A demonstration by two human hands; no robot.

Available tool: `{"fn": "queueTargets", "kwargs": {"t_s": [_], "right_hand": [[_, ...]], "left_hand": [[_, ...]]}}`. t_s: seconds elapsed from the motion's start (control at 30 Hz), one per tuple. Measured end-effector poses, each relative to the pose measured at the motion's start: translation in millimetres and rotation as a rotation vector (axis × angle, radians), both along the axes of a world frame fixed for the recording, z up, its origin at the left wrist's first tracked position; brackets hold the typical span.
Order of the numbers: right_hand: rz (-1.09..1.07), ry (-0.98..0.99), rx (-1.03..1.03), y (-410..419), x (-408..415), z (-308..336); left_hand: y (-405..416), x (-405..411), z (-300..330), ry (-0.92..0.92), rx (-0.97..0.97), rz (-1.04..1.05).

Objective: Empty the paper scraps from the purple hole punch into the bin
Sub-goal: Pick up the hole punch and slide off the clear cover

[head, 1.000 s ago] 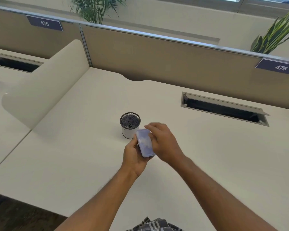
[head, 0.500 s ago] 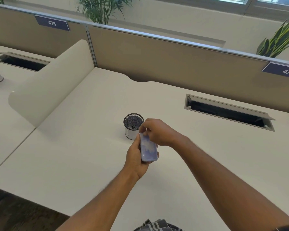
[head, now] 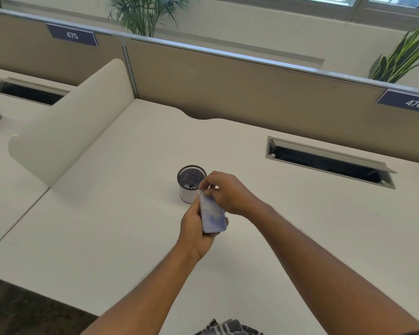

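Hands (head: 211, 206), punch (head: 213, 215) nearer bin (head: 191, 183)

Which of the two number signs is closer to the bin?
The sign 475, up left on the partition; 476 hangs further from the mesh bin, at the right edge.

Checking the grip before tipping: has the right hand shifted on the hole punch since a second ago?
Yes. The right hand slid from the hole punch's side to its far end, nearer the bin.
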State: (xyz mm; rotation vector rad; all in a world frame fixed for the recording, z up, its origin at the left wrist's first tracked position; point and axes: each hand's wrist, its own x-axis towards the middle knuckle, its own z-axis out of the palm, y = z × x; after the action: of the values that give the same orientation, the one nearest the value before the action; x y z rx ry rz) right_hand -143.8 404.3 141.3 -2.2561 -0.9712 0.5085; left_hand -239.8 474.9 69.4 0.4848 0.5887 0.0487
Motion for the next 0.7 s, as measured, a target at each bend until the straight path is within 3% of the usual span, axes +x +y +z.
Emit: {"fn": "queueTargets", "kwargs": {"t_s": [0.23,0.47,0.7], "right_hand": [[-0.309,0.076,0.084,-12.1,4.8,-5.4],[-0.356,0.200,0.080,-20.8,-1.8,-14.6],[-0.362,0.087,0.137,-20.4,-9.6,-18.0]], "left_hand": [[3.6,1.0,2.1,0.006,0.010,0.016],[0.5,3.2,-2.3,0.007,0.000,0.012],[2.1,4.2,-4.3,-0.020,0.007,0.009]]}}
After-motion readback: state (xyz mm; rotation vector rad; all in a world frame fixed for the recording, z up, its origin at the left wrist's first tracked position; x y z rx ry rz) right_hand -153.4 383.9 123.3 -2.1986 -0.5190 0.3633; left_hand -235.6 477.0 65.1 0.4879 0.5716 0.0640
